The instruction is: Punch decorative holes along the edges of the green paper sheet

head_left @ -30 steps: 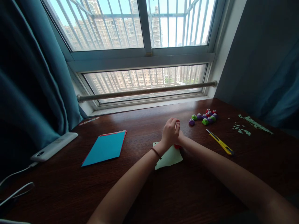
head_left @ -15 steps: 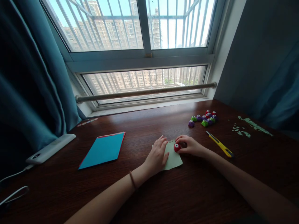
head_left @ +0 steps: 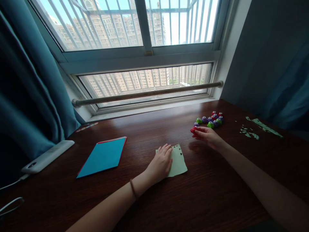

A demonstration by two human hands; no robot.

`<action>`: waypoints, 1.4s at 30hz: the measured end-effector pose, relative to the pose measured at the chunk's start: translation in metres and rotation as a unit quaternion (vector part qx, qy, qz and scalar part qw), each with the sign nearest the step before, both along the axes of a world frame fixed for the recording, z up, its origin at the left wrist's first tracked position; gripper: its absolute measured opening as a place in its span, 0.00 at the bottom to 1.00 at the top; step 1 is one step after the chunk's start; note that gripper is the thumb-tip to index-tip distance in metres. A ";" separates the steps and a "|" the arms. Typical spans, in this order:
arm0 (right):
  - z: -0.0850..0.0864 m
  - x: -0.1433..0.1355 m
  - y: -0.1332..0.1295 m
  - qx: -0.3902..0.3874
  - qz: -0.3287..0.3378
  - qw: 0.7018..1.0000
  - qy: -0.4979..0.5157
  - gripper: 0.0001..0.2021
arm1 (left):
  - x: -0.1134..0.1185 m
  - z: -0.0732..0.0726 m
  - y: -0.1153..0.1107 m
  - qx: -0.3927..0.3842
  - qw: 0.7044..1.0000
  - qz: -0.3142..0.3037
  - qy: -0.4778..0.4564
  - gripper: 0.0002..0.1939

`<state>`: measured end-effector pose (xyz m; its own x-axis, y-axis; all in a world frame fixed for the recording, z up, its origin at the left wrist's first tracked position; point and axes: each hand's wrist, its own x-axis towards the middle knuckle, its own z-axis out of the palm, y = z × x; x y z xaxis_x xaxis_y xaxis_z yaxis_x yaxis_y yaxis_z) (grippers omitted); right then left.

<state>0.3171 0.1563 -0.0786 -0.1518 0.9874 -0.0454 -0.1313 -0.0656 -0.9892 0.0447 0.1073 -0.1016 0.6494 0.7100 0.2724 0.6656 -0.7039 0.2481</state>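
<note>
My left hand lies flat, fingers stretched out, over the left side of a pale green sheet of paper. Small punched holes show along the paper's top and upper right edge. Away from the sheet, to its upper right, my right hand pinches a small red craft punch between thumb and fingers. Just beyond it stands a cluster of similar punches in green, purple and red. The yellow utility knife seen earlier is hidden behind my right forearm.
A stack of blue paper with red edging lies on the left. Beyond it are a white device and its cable. Tiny paper cut-outs and a pale green scrap strip lie at the right. A window rises behind the table.
My right hand has lifted the red craft punch off the paper's edge and carried it up and right towards the other punches. Another hole shows where it was. My left hand remains on the paper.
</note>
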 end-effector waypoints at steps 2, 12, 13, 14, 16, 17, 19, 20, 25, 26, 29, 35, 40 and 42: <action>-0.005 0.002 0.004 -0.030 0.015 0.999 0.036 0.17 | 0.001 0.002 -0.001 0.000 1.000 -0.002 -0.008 0.20; -0.017 0.012 0.012 0.216 -0.235 0.816 -0.482 0.08 | 0.000 0.004 -0.004 -0.016 0.994 0.004 -0.106 0.16; -0.017 0.013 0.012 0.217 -0.238 0.783 -0.532 0.08 | 0.000 0.003 -0.003 -0.014 0.993 0.003 -0.116 0.17; -0.017 0.015 0.011 0.213 -0.242 0.756 -0.570 0.07 | -0.001 0.003 -0.003 -0.010 0.991 0.002 -0.130 0.16; -0.018 0.017 0.011 0.199 -0.248 0.721 -0.616 0.07 | -0.001 0.002 -0.002 0.004 0.985 -0.005 -0.172 0.12; -0.019 0.018 0.012 0.193 -0.249 0.713 -0.627 0.08 | -0.002 0.003 -0.002 0.015 0.979 -0.013 -0.201 0.10; -0.020 0.020 0.013 0.181 -0.249 0.706 -0.639 0.08 | -0.003 0.005 -0.003 0.036 0.962 -0.033 -0.267 0.07; -0.021 0.021 0.014 0.178 -0.248 0.701 -0.644 0.08 | -0.004 0.006 -0.003 0.046 0.953 -0.040 -0.298 0.07; -0.022 0.025 0.015 0.173 -0.259 0.657 -0.686 0.10 | -0.009 0.016 -0.005 0.115 0.946 -0.048 -0.301 0.06; -0.021 0.025 0.015 0.167 -0.265 0.652 -0.691 0.11 | -0.009 0.017 -0.005 0.131 0.948 -0.046 -0.287 0.07; -0.016 0.021 0.013 0.168 -0.296 0.649 -0.680 0.12 | -0.010 0.019 -0.005 0.150 0.949 -0.019 -0.275 0.08; 0.012 -0.026 -0.023 0.360 -0.116 0.816 -0.437 0.09 | -0.008 0.018 -0.001 0.107 0.949 0.041 -0.294 0.09; 0.017 -0.067 -0.058 0.342 0.097 0.891 -0.283 0.09 | -0.009 0.016 0.004 0.056 0.941 0.055 -0.330 0.07; 0.013 -0.071 -0.061 0.311 0.103 0.907 -0.264 0.07 | -0.009 0.015 0.006 0.041 0.938 0.065 -0.339 0.06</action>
